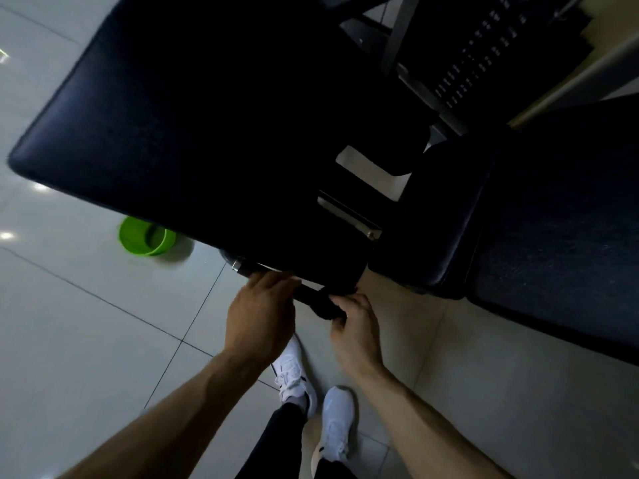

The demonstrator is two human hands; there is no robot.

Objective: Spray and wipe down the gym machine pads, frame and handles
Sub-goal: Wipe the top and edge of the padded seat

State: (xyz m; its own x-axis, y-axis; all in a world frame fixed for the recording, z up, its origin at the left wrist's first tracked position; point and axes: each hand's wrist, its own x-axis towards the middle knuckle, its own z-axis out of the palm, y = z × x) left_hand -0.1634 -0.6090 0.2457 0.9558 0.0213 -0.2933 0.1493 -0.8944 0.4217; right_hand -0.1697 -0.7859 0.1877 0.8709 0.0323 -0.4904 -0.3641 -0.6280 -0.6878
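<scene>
Head view puts the dark piece (323,304) directly between your two hands, just under the near corner of the large bench pad (193,126). I cannot tell if it is a wiping cloth or a grip of the machine; it is black, short and looks soft. Its long axis goes from your left hand (262,314) down and to the right, to your right hand (356,328).

Your right hand curls its fingers round the lower end. Your left hand lays its fingers over the upper end, but whether they grip it I cannot tell.

From your hands the pad spreads forward and far to the left. It is broad and smooth, dark vinyl with rounded corners, so the left hand is the nearer one to its long edge. A bright metal frame end (239,264) shows below this edge.

A second dark pad (518,209) lies to the right, and a weight stack (477,57) beyond it. A green plastic basin (147,236) stands on the glossy tiled floor (86,340), near your white shoes (337,420).
</scene>
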